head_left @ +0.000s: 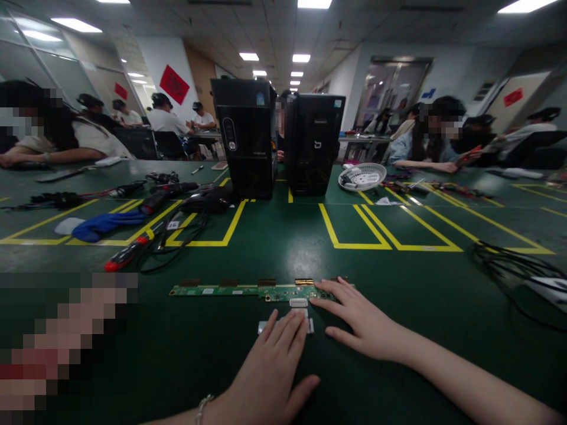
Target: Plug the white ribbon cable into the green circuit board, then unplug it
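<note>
A long narrow green circuit board (248, 290) lies flat on the green table (398, 295) in front of me. A short white ribbon cable (299, 303) leads from it toward me to a small flat silver piece (264, 325). My left hand (270, 369) lies flat with fingers stretched out, fingertips on that silver piece. My right hand (361, 321) rests open on the table, its fingertips touching the right end of the board.
Two black computer towers (245, 136) (314, 141) stand at the middle back. A white fan grille (362, 176) lies to their right. Screwdrivers (130, 251), a blue glove (104, 225) and cables lie at the left, black cables (509, 268) at the right. Several seated people surround the table.
</note>
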`<state>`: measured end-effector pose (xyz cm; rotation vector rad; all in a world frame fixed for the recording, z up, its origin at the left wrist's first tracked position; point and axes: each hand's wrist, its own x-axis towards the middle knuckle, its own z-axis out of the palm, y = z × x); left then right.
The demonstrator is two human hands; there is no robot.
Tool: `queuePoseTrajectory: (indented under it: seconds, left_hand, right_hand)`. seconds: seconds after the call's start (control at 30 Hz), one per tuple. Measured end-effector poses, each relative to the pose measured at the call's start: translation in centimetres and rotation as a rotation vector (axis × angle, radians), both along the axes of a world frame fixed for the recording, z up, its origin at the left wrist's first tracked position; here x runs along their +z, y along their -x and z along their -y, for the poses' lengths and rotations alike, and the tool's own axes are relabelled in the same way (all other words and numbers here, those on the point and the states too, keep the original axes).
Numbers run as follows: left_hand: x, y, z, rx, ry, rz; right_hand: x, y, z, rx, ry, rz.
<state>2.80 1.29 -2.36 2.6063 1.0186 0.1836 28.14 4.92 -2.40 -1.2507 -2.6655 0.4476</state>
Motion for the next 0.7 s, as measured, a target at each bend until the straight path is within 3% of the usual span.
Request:
queuePoseTrajectory:
  seconds: [0.33, 0.53, 0.7]
  left_hand:
    - [0.6, 0.8, -0.1, -0.032, -0.119, 0.068]
    - [2.3, 1.8, -3.2, 0.105, -0.186, 0.204]
    - [4.3, 4.2, -6.3, 0.291, -0.104, 0.201]
  right_hand:
    - [0.0, -0.1, -0.1, 0.012, -0.015, 0.013]
    - [0.0, -0.2, -0.1, 0.022, -0.041, -0.011]
    - [0.4, -0.3, 0.1, 0.031, -0.044, -0.024]
